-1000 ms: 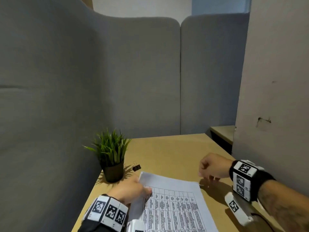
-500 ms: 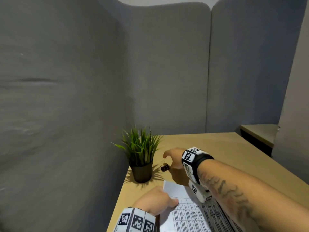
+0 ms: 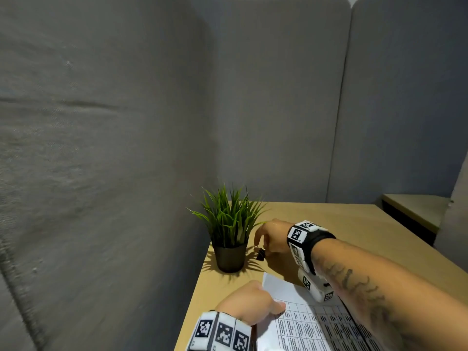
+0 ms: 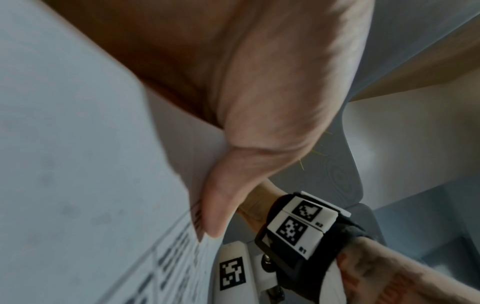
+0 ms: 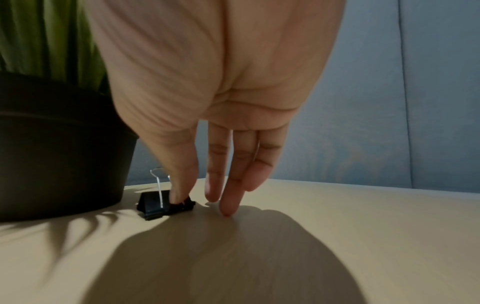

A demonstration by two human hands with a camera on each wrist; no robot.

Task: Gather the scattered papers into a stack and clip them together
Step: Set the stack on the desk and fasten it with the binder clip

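Note:
A stack of printed papers (image 3: 298,325) lies on the wooden table (image 3: 359,224) near its front edge. My left hand (image 3: 253,304) grips the stack's left edge, thumb (image 4: 215,205) on top of the papers (image 4: 78,164). A small black binder clip (image 3: 260,254) sits on the table beside a plant pot. My right hand (image 3: 269,239) is reached across to it, fingers pointing down. The thumb tip touches the binder clip (image 5: 161,203) from the right, the index finger is hidden behind it, and they look pinched on it. The other fingers (image 5: 228,201) are straight, one touching the table.
A potted green plant (image 3: 229,234) in a dark pot (image 5: 59,144) stands right next to the clip at the table's left side. Grey fabric partitions (image 3: 266,110) close the left and back. A lower side table (image 3: 415,211) sits at the far right.
My right hand crossed from the right side of the table to the clip by the plant and lowered its fingers onto it. The left hand kept hold of the papers.

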